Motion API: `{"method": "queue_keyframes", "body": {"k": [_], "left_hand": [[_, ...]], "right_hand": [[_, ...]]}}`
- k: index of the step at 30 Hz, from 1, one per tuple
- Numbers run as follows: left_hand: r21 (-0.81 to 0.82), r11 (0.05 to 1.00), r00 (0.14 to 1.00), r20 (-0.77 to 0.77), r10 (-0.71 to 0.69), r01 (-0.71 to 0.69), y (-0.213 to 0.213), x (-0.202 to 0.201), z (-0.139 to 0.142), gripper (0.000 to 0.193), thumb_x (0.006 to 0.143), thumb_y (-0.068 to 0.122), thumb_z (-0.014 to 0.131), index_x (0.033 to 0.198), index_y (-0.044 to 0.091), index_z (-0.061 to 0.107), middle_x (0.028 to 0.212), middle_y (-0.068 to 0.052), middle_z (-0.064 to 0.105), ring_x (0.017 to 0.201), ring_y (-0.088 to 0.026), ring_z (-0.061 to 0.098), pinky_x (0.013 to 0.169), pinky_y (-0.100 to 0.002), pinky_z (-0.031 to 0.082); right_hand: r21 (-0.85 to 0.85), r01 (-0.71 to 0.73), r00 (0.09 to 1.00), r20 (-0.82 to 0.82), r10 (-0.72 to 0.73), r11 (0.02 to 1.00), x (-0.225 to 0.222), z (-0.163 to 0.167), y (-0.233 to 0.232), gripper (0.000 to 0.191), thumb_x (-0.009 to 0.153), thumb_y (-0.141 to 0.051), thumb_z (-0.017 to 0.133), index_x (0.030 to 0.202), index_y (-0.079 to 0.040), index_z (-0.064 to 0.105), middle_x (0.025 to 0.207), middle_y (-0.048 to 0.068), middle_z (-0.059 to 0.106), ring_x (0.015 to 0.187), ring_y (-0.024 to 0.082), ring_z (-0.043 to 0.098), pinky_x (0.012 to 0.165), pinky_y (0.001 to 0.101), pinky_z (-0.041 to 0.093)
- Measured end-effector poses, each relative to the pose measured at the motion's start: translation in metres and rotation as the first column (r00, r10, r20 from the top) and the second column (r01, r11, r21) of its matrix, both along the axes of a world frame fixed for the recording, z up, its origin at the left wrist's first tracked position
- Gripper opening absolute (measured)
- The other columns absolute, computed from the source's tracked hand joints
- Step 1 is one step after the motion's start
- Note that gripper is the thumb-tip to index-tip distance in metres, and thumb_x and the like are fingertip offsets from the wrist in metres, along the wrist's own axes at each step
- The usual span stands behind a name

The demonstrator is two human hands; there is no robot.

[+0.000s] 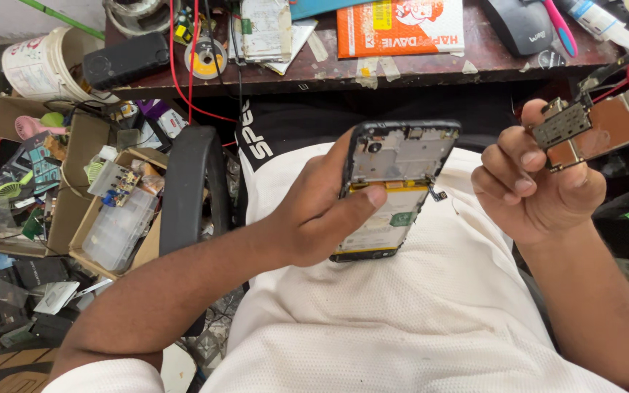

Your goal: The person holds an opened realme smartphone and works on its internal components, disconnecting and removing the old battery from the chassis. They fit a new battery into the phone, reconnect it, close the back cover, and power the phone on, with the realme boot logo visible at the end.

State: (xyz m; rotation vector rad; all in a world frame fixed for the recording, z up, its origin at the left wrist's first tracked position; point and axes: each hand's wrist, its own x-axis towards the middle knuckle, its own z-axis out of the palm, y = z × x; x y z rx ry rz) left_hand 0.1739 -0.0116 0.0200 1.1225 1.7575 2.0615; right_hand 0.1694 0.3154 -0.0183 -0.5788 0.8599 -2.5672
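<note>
left hand [314, 218] grips opened phone [394, 185] | right hand [533, 185] pinches circuit board [602, 124]

Opened phone frame [394, 185] tilted upright over lap; copper-shielded circuit board [606, 124] raised beside it.

Cluttered dark wooden workbench [475, 58], cardboard boxes [9, 189], white bucket [38, 65]

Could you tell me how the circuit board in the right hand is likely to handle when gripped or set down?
The circuit board looks thin and flat, so probably light and stiff. Its exposed components suggest it is fragile. The right hand pinches it at one end, so it might tilt if loosened.
</note>
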Motion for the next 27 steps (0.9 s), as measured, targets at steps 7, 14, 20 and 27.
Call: {"method": "queue_keyframes", "body": {"k": [7, 14, 20, 27], "left_hand": [[-0.077, 0.997, 1.0, -0.001, 0.002, -0.002, -0.004, 0.0, 0.004, 0.051, 0.105, 0.005, 0.048, 0.153, -0.006, 0.036, 0.117, -0.017, 0.071, 0.096, -0.021, 0.069, 0.092, -0.03, 0.055], [-0.005, 1.0, 0.999, -0.031, -0.026, 0.026, -0.004, 0.0, 0.0, 0.053, 0.106, 0.002, 0.048, 0.154, -0.007, 0.027, 0.13, -0.02, 0.068, 0.112, -0.024, 0.07, 0.104, -0.031, 0.053], [0.002, 0.999, 0.999, -0.032, -0.039, 0.039, -0.005, -0.001, -0.001, 0.057, 0.101, 0.0, 0.046, 0.154, -0.008, 0.026, 0.133, -0.022, 0.066, 0.118, -0.027, 0.069, 0.109, -0.032, 0.052], [-0.029, 0.999, 1.0, 0.003, -0.028, 0.028, -0.005, -0.001, 0.003, 0.057, 0.099, 0.0, 0.046, 0.153, -0.008, 0.029, 0.131, -0.021, 0.067, 0.116, -0.027, 0.069, 0.108, -0.032, 0.051]], "right_hand": [[-0.014, -0.015, 1.0, -0.007, 0.015, 1.0, -0.004, -0.001, -0.001, 0.049, 0.091, -0.02, 0.087, 0.133, -0.011, 0.062, 0.1, -0.003, 0.077, 0.081, 0.005, 0.067, 0.072, 0.0188, 0.05], [-0.008, -0.008, 0.999, 0.032, 0.008, 1.0, -0.004, 0.007, -0.005, 0.055, 0.087, -0.019, 0.086, 0.136, -0.01, 0.063, 0.098, -0.002, 0.077, 0.08, 0.006, 0.067, 0.074, 0.0217, 0.05], [0.0, -0.023, 0.999, 0.027, 0.023, 1.0, -0.005, 0.01, -0.007, 0.053, 0.086, -0.018, 0.087, 0.134, -0.01, 0.064, 0.097, -0.002, 0.077, 0.081, 0.006, 0.068, 0.074, 0.0218, 0.05], [-0.004, -0.03, 0.999, 0.03, 0.03, 1.0, -0.007, 0.007, -0.004, 0.05, 0.087, -0.019, 0.086, 0.131, -0.011, 0.063, 0.098, -0.003, 0.077, 0.082, 0.006, 0.068, 0.076, 0.022, 0.051]]}}
